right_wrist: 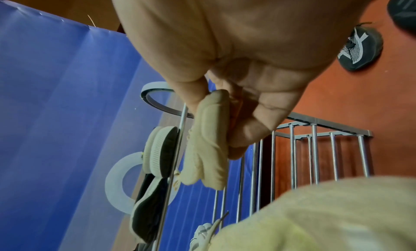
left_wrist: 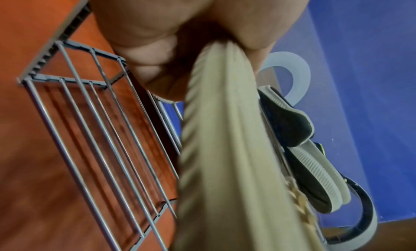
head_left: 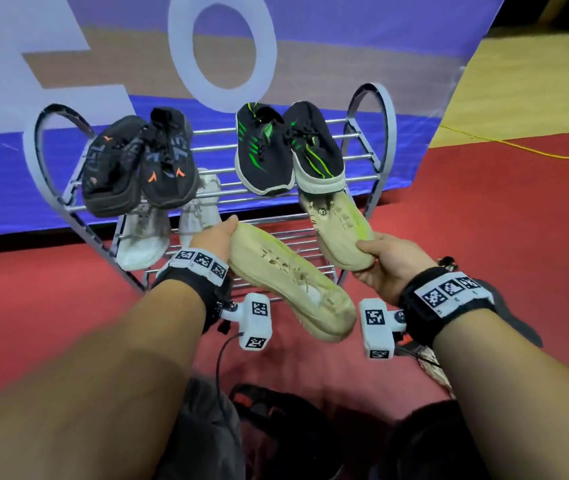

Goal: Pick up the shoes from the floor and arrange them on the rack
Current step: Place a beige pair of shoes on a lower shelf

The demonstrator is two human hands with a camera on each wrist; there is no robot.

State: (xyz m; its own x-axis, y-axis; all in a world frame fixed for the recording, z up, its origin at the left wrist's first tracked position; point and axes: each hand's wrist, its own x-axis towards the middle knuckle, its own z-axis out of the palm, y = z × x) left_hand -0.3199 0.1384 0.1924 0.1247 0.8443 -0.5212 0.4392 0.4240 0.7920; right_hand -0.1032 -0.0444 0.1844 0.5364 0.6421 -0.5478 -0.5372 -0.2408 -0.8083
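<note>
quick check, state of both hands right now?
Left hand: gripping a beige shoe by one end.
Right hand: gripping the other beige shoe.

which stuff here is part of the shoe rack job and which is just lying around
Part of the job:
- left hand, gripping one beige shoe
- right hand, gripping the other beige shoe
- rack
- black-orange pair, black-green pair, white pair, on the rack

Lying about:
- blue banner
- yellow cable

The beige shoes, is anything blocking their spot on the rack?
Nothing visible. The right side of the lower shelf shows bare bars; the white shoes sit on its left.
</note>
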